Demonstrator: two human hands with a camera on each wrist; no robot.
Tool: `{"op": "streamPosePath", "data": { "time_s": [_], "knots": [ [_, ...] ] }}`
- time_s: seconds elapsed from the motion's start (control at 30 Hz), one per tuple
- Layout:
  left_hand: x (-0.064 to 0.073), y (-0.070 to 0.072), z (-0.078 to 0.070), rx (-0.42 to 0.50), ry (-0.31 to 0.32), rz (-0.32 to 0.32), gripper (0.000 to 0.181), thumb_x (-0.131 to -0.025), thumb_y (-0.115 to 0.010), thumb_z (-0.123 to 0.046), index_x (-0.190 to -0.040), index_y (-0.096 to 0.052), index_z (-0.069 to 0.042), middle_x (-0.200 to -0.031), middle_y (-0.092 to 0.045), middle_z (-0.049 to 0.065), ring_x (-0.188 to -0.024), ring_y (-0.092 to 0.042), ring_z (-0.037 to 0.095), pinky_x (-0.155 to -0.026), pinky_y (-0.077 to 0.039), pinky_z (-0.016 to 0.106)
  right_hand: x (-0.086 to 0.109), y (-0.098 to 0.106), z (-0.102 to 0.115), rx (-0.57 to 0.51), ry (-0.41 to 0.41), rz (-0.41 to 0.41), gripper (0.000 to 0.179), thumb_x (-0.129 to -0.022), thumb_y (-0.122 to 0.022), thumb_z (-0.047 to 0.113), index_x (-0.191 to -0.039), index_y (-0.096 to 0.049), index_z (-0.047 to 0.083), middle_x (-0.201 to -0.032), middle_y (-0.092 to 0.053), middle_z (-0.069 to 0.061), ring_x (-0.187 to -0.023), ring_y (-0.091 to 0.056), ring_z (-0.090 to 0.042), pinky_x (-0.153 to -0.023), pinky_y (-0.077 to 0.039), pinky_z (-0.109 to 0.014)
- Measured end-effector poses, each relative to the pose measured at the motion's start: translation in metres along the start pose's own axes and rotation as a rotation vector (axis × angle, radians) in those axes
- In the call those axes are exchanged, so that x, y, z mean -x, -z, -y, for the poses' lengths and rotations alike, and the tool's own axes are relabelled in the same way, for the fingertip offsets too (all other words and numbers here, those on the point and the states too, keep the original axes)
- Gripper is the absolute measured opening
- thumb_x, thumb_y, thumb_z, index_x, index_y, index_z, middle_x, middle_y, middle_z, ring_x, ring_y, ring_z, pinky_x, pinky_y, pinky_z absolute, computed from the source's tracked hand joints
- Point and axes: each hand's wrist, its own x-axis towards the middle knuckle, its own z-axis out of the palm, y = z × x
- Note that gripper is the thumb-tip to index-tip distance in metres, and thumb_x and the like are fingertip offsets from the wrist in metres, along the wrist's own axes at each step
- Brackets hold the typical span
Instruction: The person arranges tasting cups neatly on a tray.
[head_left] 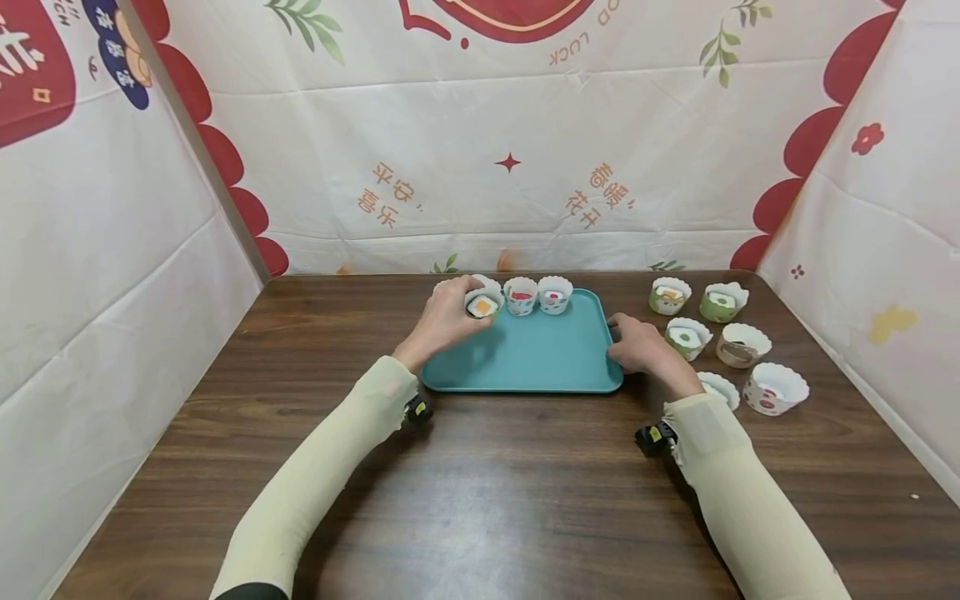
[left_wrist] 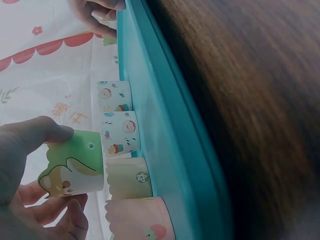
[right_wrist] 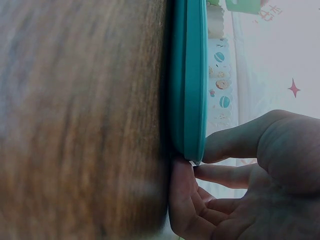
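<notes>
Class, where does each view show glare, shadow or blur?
Head view: soft glare on the dark brown wooden table, shadow along the cream fabric left sleeve; left wrist view: table grain blurred, the green printed paper cup sharper; right wrist view: table grain also blurred, the white printed cloth backdrop washed out.

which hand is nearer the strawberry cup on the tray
Left. The left hand holds a green cup close to the strawberry cup; the right hand pinches the right edge of the tray, farther from it.

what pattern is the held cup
The cup is green with a cartoon animal, clearest in left wrist view.
</notes>
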Motion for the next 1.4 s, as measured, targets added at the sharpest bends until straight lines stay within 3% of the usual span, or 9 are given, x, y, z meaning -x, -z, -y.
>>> {"op": "streamPosePath", "data": {
  "time_s": [0.1,0.3,0.63,1.0,1.23,1.4],
  "knots": [
    [-0.0014,-0.0021,-0.0010,-0.036,-0.005,0.017,0.049,-0.087,-0.079,-0.022,-0.130,-0.063,-0.003,-0.125,-0.068,0.013,-0.116,-0.058,0.028,-0.110,-0.045,0.049,0.0006,-0.0001,0.0010,-0.003,-0.003,-0.001,0.064,-0.093,-0.047,0.005,-0.153,-0.031,-0.012,-0.148,-0.041,-0.040,-0.103,-0.061,-0.038,-0.065,-0.055,-0.027],
    [0.0008,-0.0036,-0.0025,-0.092,0.013,0.037,0.048,-0.087,-0.079,-0.022,-0.130,-0.064,-0.005,-0.128,-0.061,0.015,-0.106,-0.056,0.028,-0.089,-0.053,0.043,0.0007,0.0002,0.0015,-0.002,0.003,0.000,0.064,-0.093,-0.047,0.005,-0.153,-0.031,-0.012,-0.148,-0.041,-0.039,-0.102,-0.060,-0.038,-0.063,-0.053,-0.027],
    [-0.0012,-0.0082,0.0020,-0.221,-0.024,0.039,0.049,-0.086,-0.080,-0.028,-0.128,-0.070,-0.006,-0.111,-0.062,0.010,-0.099,-0.053,0.025,-0.072,-0.049,0.035,0.0003,0.0010,-0.0004,0.006,-0.002,-0.001,0.065,-0.093,-0.048,0.006,-0.153,-0.031,-0.012,-0.146,-0.042,-0.040,-0.099,-0.061,-0.037,-0.063,-0.053,-0.027],
    [-0.0035,-0.0079,0.0030,-0.290,-0.045,0.064,0.047,-0.086,-0.081,-0.032,-0.124,-0.073,-0.006,-0.111,-0.069,0.009,-0.112,-0.059,0.029,-0.089,-0.055,0.041,0.0006,0.0008,0.0012,0.004,-0.004,-0.004,0.064,-0.093,-0.048,0.005,-0.153,-0.031,-0.012,-0.145,-0.043,-0.040,-0.099,-0.061,-0.037,-0.063,-0.054,-0.027],
    [-0.0054,-0.0088,0.0035,-0.303,-0.039,0.064,0.048,-0.085,-0.083,-0.031,-0.124,-0.074,-0.006,-0.109,-0.070,0.010,-0.112,-0.060,0.030,-0.090,-0.054,0.041,-0.0018,0.0004,0.0004,0.006,-0.007,-0.004,0.063,-0.094,-0.048,0.006,-0.152,-0.032,-0.012,-0.146,-0.044,-0.039,-0.101,-0.061,-0.037,-0.064,-0.055,-0.027],
    [-0.0060,-0.0103,0.0050,-0.307,-0.046,0.072,0.049,-0.085,-0.084,-0.031,-0.125,-0.073,-0.006,-0.113,-0.072,0.010,-0.116,-0.059,0.030,-0.101,-0.052,0.042,-0.0002,0.0004,0.0009,0.006,-0.006,-0.005,0.064,-0.094,-0.048,0.006,-0.153,-0.031,-0.011,-0.146,-0.043,-0.040,-0.100,-0.061,-0.037,-0.064,-0.054,-0.027]
  ]
}}
